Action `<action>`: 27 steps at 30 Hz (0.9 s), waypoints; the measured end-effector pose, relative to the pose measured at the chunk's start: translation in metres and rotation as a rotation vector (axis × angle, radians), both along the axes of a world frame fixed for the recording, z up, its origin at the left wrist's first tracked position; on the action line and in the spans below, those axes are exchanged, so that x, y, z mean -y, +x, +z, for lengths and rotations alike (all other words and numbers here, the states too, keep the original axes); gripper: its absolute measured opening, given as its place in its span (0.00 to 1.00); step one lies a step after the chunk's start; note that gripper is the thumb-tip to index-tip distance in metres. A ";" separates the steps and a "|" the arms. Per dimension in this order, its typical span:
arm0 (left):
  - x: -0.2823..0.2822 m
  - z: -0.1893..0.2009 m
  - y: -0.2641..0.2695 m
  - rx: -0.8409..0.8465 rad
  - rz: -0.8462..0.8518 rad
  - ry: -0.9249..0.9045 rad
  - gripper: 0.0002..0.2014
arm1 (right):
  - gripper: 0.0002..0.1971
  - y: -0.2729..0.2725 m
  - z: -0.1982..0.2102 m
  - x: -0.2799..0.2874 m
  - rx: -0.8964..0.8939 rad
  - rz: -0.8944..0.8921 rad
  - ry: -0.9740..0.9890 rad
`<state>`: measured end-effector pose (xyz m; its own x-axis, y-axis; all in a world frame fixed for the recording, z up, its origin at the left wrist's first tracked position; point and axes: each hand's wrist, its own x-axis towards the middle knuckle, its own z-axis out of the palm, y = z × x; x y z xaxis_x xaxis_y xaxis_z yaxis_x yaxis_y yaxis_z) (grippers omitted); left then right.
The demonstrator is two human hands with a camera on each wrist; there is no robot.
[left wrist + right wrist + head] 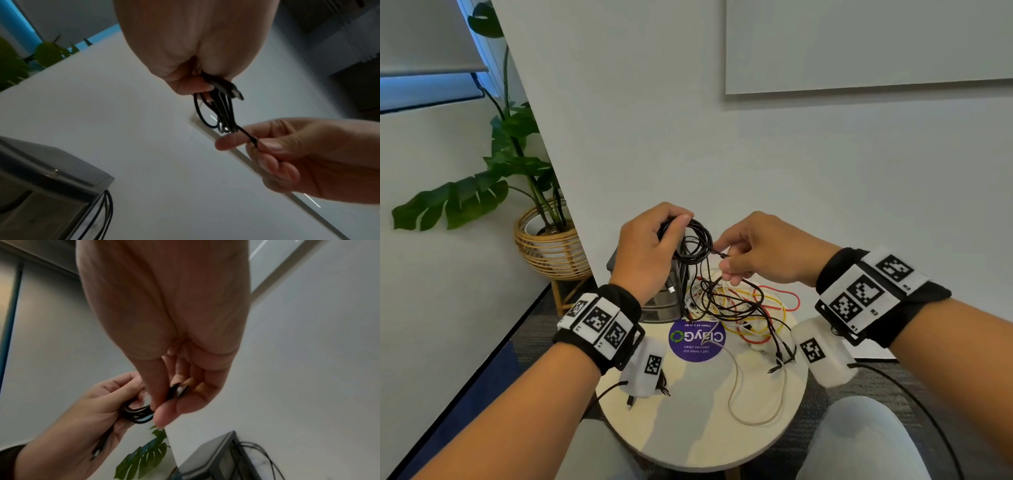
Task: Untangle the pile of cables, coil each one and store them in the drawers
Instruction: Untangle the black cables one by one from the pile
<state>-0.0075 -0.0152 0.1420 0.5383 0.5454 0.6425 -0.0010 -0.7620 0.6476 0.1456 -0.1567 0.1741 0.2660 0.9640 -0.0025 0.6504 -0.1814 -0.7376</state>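
My left hand (654, 240) grips a coil of black cable (697, 245) held up above the table; in the left wrist view the coil (218, 110) hangs from my curled fingers with a plug sticking out. My right hand (753, 253) pinches the same black cable (249, 138) just right of the coil, between thumb and forefinger. From there the cable drops into a tangled pile (739, 308) of black, red, yellow and white cables on the round table (688, 428). A dark grey drawer unit (664, 305) stands behind the pile, partly hidden by my left hand.
A purple round sticker (697, 341) lies on the tabletop. A loose white cable (753, 404) loops toward the front edge. A potted plant in a wicker basket (551, 243) stands on the floor to the left. A white wall rises close behind the table.
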 end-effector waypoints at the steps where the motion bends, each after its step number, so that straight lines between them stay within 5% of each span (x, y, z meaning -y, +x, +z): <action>1: 0.001 -0.001 0.000 -0.003 0.008 0.000 0.08 | 0.20 0.000 0.001 0.001 0.097 0.003 -0.020; 5: 0.000 -0.006 0.003 0.021 0.086 -0.061 0.07 | 0.32 -0.017 -0.005 0.008 0.367 -0.051 0.093; 8: -0.003 -0.008 0.005 0.024 0.135 -0.105 0.07 | 0.20 -0.040 -0.007 0.010 0.611 -0.041 0.310; 11: -0.001 -0.007 0.009 0.037 0.144 -0.159 0.07 | 0.15 -0.052 -0.008 0.005 0.760 0.014 0.253; 20: 0.007 0.006 0.014 0.085 0.131 -0.282 0.06 | 0.09 -0.066 -0.012 -0.011 0.818 -0.062 0.350; 27: 0.012 0.006 0.018 0.155 0.084 -0.561 0.07 | 0.12 -0.068 -0.016 -0.017 0.821 -0.140 0.242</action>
<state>0.0103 -0.0269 0.1485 0.4014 0.8615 0.3109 -0.0818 -0.3044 0.9490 0.0774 -0.1399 0.1581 0.2105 0.8713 0.4433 0.9773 -0.1986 -0.0737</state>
